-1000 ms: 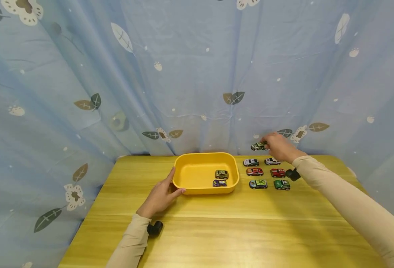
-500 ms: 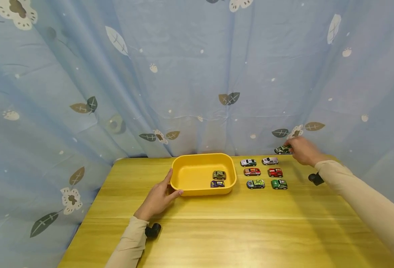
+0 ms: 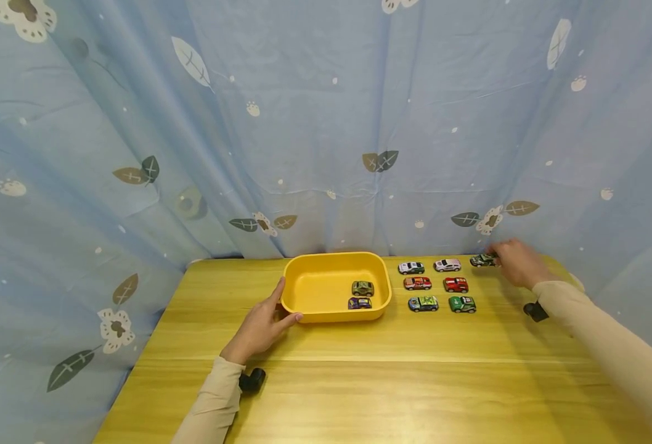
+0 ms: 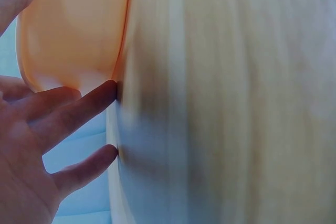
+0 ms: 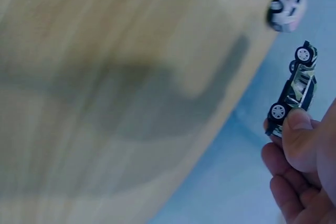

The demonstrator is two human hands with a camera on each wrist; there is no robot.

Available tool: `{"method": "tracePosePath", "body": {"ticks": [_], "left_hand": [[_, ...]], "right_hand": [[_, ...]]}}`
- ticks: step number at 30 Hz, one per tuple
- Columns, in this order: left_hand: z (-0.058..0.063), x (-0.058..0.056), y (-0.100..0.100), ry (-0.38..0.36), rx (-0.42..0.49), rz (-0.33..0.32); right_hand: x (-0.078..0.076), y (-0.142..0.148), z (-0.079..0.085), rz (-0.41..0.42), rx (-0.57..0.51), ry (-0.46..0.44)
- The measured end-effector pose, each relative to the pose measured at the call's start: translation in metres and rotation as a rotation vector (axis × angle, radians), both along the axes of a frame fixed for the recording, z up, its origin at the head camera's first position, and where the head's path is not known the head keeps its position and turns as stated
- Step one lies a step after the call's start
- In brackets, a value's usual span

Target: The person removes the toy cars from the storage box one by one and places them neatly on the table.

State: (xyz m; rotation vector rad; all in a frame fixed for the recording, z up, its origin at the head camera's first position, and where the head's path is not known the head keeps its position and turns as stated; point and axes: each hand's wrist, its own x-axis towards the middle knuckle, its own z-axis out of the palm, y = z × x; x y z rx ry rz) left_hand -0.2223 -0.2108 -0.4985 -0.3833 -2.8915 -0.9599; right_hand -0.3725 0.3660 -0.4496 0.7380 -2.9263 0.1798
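My right hand [image 3: 520, 262] pinches a green-and-black camouflage toy car [image 3: 484, 260] by its rear end at the table's far right edge. In the right wrist view the car [image 5: 295, 85] is seen held between thumb and fingers, its wheels showing. My left hand [image 3: 257, 330] rests against the left side of a yellow plastic box [image 3: 334, 317], the thumb on its near left corner and the fingers fairly straight. The left wrist view has the fingers spread along the box wall [image 4: 79, 35]. Inside the box are an olive toy car [image 3: 362, 288] and a purple one [image 3: 360, 303].
Two columns of toy cars stand right of the box: white-and-green [image 3: 411, 267], orange-red [image 3: 417, 283] and blue-lime [image 3: 423, 303], then pale pink [image 3: 447, 264], red [image 3: 456, 284] and green [image 3: 462, 304]. A blue patterned curtain [image 3: 326, 123] hangs behind the wooden table [image 3: 359, 394].
My right hand has carried the camouflage car to the right and then lowered it toward the table, to the right of the pale pink car. The left hand stays at the box.
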Motion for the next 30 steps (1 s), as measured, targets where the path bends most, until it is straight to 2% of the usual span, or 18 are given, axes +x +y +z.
{"method": "tracePosePath", "body": {"ticks": [5,11,15,22,30], "left_hand": [[0.002,0.000,-0.001,0.011,-0.003,0.002],[0.002,0.001,-0.002,0.019,-0.005,-0.006],[0.002,0.001,-0.002,0.014,-0.001,-0.010],[0.001,0.002,0.000,0.010,0.000,-0.005],[0.001,0.001,-0.002,0.007,0.005,-0.012]], "right_hand": [[-0.005,0.006,-0.019,-0.031,-0.027,0.016],[-0.010,0.012,-0.036,-0.031,-0.058,0.043],[-0.012,0.015,-0.041,-0.041,-0.069,0.049],[-0.011,0.015,-0.051,-0.078,-0.065,-0.010],[-0.010,0.013,-0.053,-0.088,-0.059,-0.013]]}}
